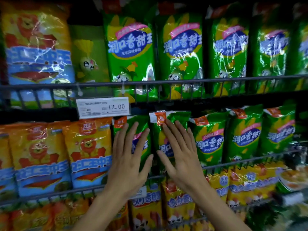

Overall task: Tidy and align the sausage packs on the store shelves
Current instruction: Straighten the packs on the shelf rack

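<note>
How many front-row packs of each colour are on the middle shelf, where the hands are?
Green packs: 5
Orange packs: 3, one cut off at the picture's left edge
Total: 8

White price tag (103, 107) clipped to the upper shelf's wire rail (166, 81): "12.00" legible, smaller print blurred; green packs (130, 50) on upper and middle shelves: blue lettering "润口香甜王"; orange-yellow packs (89, 154): blue band, characters "王中王"; remaining print unreadable.
</note>
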Demonstrator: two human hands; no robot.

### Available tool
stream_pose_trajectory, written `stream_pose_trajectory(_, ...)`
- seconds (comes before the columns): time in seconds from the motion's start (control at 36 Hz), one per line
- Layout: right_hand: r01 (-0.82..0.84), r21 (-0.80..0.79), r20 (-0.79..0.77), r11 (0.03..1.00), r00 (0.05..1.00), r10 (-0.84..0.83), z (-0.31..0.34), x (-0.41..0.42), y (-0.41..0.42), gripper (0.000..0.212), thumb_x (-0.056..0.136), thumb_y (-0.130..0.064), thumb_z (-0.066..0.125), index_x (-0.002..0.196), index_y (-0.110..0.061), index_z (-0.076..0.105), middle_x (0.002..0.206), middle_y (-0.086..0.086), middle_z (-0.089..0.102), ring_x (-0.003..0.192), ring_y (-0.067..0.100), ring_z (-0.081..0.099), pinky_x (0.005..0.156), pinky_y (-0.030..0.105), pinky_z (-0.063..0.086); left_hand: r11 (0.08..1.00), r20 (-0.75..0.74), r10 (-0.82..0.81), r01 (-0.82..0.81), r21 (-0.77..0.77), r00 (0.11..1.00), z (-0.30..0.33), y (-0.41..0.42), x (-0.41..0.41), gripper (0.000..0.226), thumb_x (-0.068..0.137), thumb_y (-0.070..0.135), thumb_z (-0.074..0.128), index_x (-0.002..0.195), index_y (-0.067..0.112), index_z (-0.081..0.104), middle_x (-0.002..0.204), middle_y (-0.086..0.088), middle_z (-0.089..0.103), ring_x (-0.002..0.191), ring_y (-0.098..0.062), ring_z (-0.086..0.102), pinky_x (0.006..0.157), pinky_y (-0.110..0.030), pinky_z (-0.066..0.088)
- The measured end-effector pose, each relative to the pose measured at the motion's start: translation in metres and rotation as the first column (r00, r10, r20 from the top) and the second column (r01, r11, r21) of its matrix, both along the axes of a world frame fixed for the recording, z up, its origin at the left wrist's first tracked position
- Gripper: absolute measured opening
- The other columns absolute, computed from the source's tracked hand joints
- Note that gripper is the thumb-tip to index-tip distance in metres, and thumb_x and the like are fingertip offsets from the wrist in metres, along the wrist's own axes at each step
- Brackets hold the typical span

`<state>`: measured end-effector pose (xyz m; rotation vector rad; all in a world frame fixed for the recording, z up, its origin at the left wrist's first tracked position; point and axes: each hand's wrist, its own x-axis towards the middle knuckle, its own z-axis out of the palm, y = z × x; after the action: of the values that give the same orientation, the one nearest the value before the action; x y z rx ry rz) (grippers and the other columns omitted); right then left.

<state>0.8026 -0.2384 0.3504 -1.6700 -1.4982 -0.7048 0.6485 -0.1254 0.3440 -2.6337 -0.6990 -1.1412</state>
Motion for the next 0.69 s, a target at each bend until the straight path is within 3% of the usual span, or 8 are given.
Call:
stream_pose_trajectory(0.11,-0.050,0.102,-0.018,0.993,0.998,0.052,-0.002,0.013,-0.014,0.068,0.100,-0.032,0.062,0.158,-0.016,0.031,0.168,-0.003,0.022,0.157,0.021,0.014,0.127,0.051,0.011,0.998,0.063,-0.057,0.058,-0.018,0.996,0.008,-0.022,0.015,0.067,0.104,0.053,0.036,0.163,0.023,0.023,0.172,-0.004,0.008,0.159,-0.028,0.001,0.126,-0.056,-0.002)
stream_pose_trajectory(0.19,0.005,0.160,-0.008,0.987,1.000,-0.003,-0.005,0.031,-0.030,0.065,0.098,-0.031,0.063,0.156,-0.013,0.037,0.167,0.001,0.026,0.157,0.025,0.017,0.125,0.058,0.014,0.990,0.020,-0.112,0.110,0.088,0.993,0.010,-0.037,0.030,0.067,0.104,0.048,0.041,0.162,0.020,0.024,0.172,-0.002,0.009,0.159,-0.027,0.003,0.127,-0.055,0.000)
stream_pose_trajectory(0.25,0.069,0.167,-0.010,0.983,0.998,-0.068,-0.006,0.046,-0.039,0.065,0.099,-0.035,0.060,0.156,-0.014,0.037,0.167,0.001,0.026,0.157,0.026,0.016,0.124,0.061,0.013,0.988,-0.003,-0.131,0.131,0.078,0.991,0.008,-0.045,0.042,0.068,0.104,0.047,0.045,0.163,0.023,0.020,0.172,-0.003,0.007,0.159,-0.027,0.002,0.127,-0.053,0.003)
stream_pose_trajectory(0.39,0.145,0.093,0.057,0.985,0.987,-0.150,-0.007,0.081,-0.045,0.066,0.102,-0.048,0.048,0.159,-0.020,0.031,0.167,-0.004,0.026,0.157,0.020,0.017,0.123,0.061,0.018,0.998,-0.067,0.020,-0.016,0.059,0.998,0.002,-0.049,0.067,0.074,0.104,0.052,0.040,0.165,0.027,0.006,0.172,-0.008,-0.006,0.158,-0.031,-0.008,0.126,-0.051,-0.002)
stream_pose_trajectory(0.5,0.152,0.060,0.087,0.986,0.984,-0.157,-0.004,0.095,-0.038,0.066,0.104,-0.048,0.049,0.161,-0.024,0.026,0.169,-0.003,0.019,0.157,0.019,0.013,0.124,0.060,0.015,0.998,-0.076,0.047,-0.043,0.050,0.996,0.003,-0.051,0.070,0.072,0.106,0.053,0.035,0.165,0.027,0.003,0.172,-0.009,-0.010,0.158,-0.031,-0.010,0.127,-0.049,-0.005)
stream_pose_trajectory(0.61,0.075,0.031,0.067,0.997,0.995,-0.077,0.002,0.101,-0.037,0.064,0.104,-0.043,0.049,0.161,-0.025,0.025,0.170,-0.003,0.016,0.158,0.019,0.008,0.125,0.060,0.010,1.000,-0.083,0.025,-0.024,0.019,0.996,0.004,-0.051,0.069,0.073,0.105,0.050,0.038,0.165,0.026,0.002,0.171,-0.010,-0.011,0.158,-0.034,-0.012,0.126,-0.051,-0.006)
stream_pose_trajectory(0.69,-0.121,0.039,-0.043,0.992,0.991,0.123,0.005,0.104,-0.050,0.063,0.103,-0.033,0.055,0.159,-0.020,0.029,0.169,-0.003,0.018,0.158,0.020,0.007,0.126,0.058,0.006,0.998,-0.018,-0.057,0.057,-0.025,0.998,0.004,-0.059,0.070,0.074,0.104,0.043,0.048,0.164,0.020,0.013,0.172,-0.012,-0.004,0.158,-0.036,-0.010,0.127,-0.055,-0.004)
